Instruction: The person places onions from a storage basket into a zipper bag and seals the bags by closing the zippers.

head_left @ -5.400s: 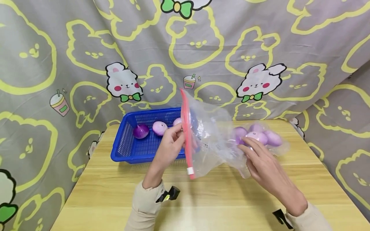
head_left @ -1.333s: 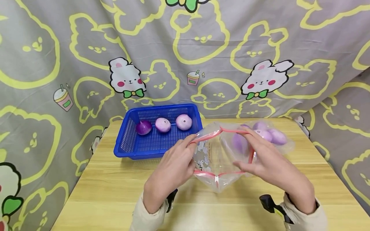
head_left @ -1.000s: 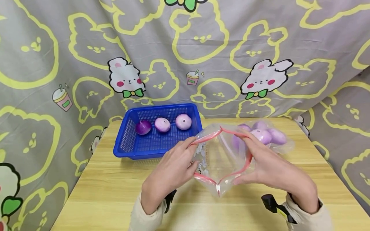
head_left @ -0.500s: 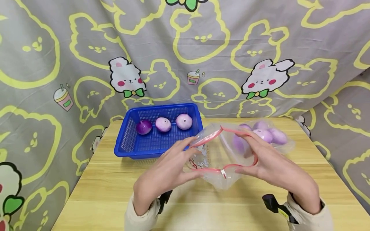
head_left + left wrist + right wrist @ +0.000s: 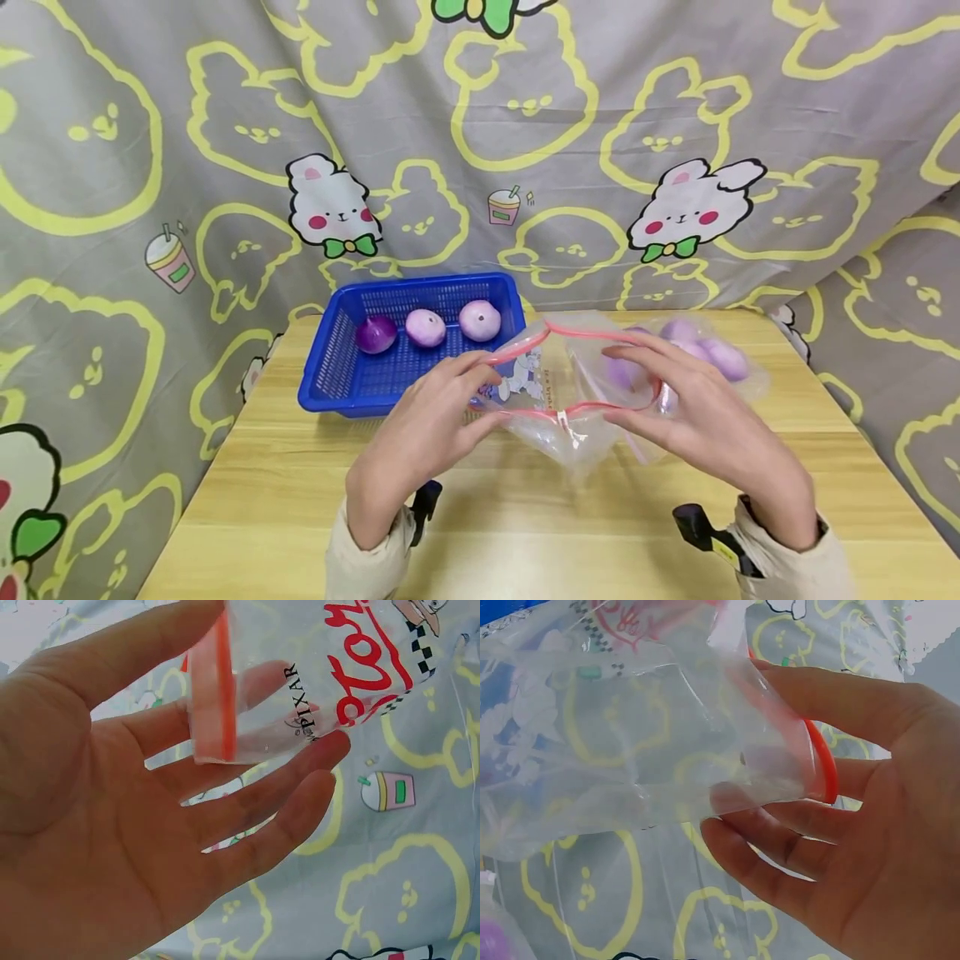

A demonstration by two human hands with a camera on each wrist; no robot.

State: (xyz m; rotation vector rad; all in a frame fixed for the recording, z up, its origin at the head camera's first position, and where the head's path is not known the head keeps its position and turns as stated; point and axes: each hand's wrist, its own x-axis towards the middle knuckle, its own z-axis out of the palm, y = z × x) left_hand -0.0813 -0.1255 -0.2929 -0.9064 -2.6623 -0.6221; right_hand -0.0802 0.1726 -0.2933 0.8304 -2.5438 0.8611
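Observation:
A clear zip bag (image 5: 577, 433) with a red zip band hangs above the table, its mouth spread into a wide oval. My left hand (image 5: 427, 417) holds the left side of the mouth, thumb at the near rim and fingers at the far rim. On the opposite side my right hand (image 5: 697, 408) holds the mouth the same way. The left wrist view shows the bag's red-edged corner (image 5: 214, 705) between thumb and spread fingers. In the right wrist view, the red band (image 5: 821, 761) lies inside the curve of my right hand. Cartoon printing shows through the plastic.
A blue plastic basket (image 5: 318, 367) stands at the back left of the wooden table (image 5: 285, 500). In it lie a dark purple onion (image 5: 377, 334) and two paler onions (image 5: 425, 328). A clear bag of several onions (image 5: 723, 358) rests behind my right hand. A patterned curtain (image 5: 420, 100) hangs behind.
Earlier my left hand held the bag sideways by its zip band; now both hands hold its mouth spread. Over the last second the near rim has risen and my left fingers have shifted along it.

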